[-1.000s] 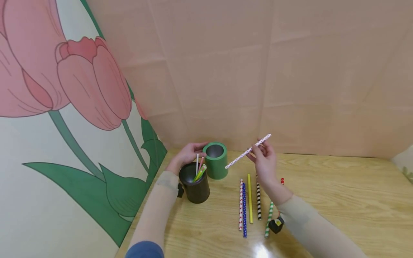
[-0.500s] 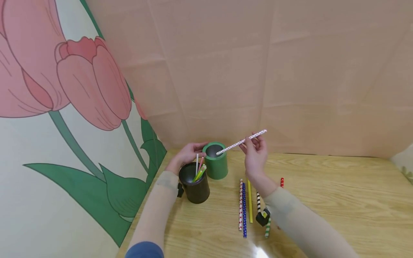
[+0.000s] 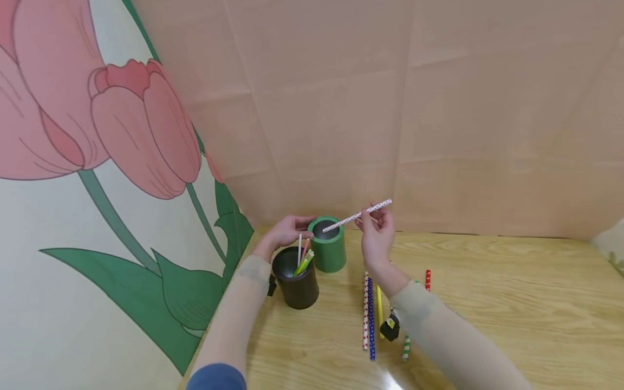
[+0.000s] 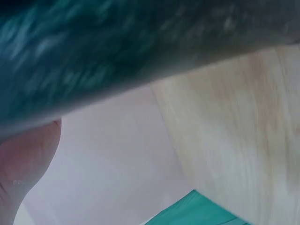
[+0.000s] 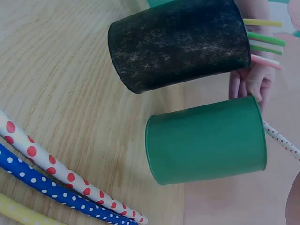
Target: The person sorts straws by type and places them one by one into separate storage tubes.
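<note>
2 cups are counted: 1 green cup (image 3: 329,255), its L side gripped by the L hand (image 3: 286,232) btwn thumb & fingers, & 1 black cup (image 3: 298,290), stood just on the wearer's side of that hand. 1 dotted straw (image 3: 349,220) is pinched in the fingers of the R hand (image 3: 377,238); it's held at a slant, its lower end to the hand's L at the green cup's mouth (how deep can't be told). On the table (image 3: 302,346), on the wearer's side of the R hand, min. 5 straws are seen: 1 red-dotted straw (image 3: 365,311), 1 blue straw (image 3: 372,319), 1 yellow straw (image 3: 379,309), 1 green-striped straw (image 3: 407,349), 1 red straw (image 3: 428,280) (some part-covered by the R arm, so full no. unclear).

In the R wrist view, 4 straw ends (image 5: 266,38) are shown poking from the black cup, & the L thumb is shown on the green cup's rim. The green cup's dark inside is shown only in the head view. In the L wrist view, a blurred dark surface (image 4: 140,42) is seen w/ a fingertip (image 4: 33,145); which cup can't be told.
</note>
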### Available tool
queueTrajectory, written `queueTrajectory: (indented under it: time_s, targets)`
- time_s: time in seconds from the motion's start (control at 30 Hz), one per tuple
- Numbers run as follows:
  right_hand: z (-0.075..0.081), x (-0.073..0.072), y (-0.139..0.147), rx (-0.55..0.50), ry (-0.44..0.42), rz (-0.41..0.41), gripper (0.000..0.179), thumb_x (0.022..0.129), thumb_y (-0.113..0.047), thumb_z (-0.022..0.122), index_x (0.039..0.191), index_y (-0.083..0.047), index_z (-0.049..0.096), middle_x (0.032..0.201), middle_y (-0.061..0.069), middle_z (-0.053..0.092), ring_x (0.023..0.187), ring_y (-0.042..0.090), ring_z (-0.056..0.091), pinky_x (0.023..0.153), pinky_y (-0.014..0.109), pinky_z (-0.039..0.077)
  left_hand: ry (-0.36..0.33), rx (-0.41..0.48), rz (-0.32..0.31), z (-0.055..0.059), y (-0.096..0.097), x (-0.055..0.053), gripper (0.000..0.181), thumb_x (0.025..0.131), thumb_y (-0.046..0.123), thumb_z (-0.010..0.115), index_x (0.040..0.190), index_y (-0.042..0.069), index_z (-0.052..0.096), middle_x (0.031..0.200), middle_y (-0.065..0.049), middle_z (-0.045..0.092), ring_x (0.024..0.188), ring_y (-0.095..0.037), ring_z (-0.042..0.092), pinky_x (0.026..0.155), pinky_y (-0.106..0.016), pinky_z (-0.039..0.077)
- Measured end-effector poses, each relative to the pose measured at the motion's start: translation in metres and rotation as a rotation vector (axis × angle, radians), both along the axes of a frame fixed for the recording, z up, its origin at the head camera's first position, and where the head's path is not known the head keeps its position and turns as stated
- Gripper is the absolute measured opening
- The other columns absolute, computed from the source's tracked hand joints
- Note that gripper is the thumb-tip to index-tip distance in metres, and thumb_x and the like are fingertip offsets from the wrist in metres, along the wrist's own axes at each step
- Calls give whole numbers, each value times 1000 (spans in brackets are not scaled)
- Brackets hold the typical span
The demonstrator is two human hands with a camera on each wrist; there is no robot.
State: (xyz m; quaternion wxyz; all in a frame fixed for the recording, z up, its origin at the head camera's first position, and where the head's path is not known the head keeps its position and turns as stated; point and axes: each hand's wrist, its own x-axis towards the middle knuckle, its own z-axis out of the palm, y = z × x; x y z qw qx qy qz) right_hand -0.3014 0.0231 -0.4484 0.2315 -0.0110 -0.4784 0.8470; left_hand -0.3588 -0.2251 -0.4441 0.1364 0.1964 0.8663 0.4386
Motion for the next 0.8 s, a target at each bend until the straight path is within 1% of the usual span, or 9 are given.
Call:
queueTrajectory:
  time_s: [0.07, 0.13, 0.2, 0.3, 0.5, 0.7, 0.8]
  targets:
    - [-2, -1, 0, 3, -8, -7, 19, 105, 2, 63, 121, -8, 61, 115, 18, 61, 93, 17, 69, 96, 47, 60, 4, -36, -15, 5, 1, -1, 62, 102, 12, 74, 158, 2, 50, 156, -17, 56, 142, -30, 56, 118, -40, 42]
    - [-3, -2, 1, 0, -9, -10, 19, 105, 2, 63, 121, -7, 61, 116, 19, 62, 92, 16, 69, 92, 39, 62, 16, -79, -30, 9, 1, -3, 63, 101, 14, 76, 158, 3, 51, 154, -16, 57, 142, -28, 56, 118, -39, 42]
    - [-4, -3, 1, 4, -8, -11, 19, 105, 2, 63, 122, -6, 61, 115, 18, 62, 92, 16, 69, 87, 33, 62, 27, -113, -44, 12, 1, -5, 63, 101, 16, 77, 158, 4, 52, 153, -15, 58, 142, -27, 56, 119, -39, 41]
    - [-5, -3, 2, 6, -3, -2, 19, 105, 1, 64, 123, -5, 60, 114, 17, 61, 91, 15, 69, 85, 29, 62, 42, -144, -60, 16, 0, -9, 62, 100, 16, 78, 156, 4, 55, 152, -14, 60, 141, -27, 56, 119, -39, 41]
    - [-2, -1, 1, 47, -1, 19, 20, 105, 1, 65, 124, -3, 61, 115, 18, 62, 95, 17, 70, 87, 31, 62, 20, -106, -87, 19, 1, -13, 63, 99, 12, 78, 156, -1, 53, 154, -18, 57, 143, -30, 54, 118, -39, 42]
    - [-2, 0, -1, 138, -12, 40, 26, 104, 1, 65, 130, 1, 61, 114, 11, 66, 103, 24, 70, 91, 33, 61, 4, -76, -95, 19, 3, -10, 65, 99, 8, 77, 157, -3, 49, 158, -18, 53, 146, -29, 52, 119, -38, 41]
    - [-2, 1, -2, 182, -21, 48, 30, 105, 0, 65, 134, 4, 60, 117, 13, 67, 105, 26, 70, 93, 34, 60, -2, -62, -102, 18, 3, -9, 67, 99, 7, 77, 158, -4, 48, 159, -18, 52, 146, -29, 51, 120, -38, 39]
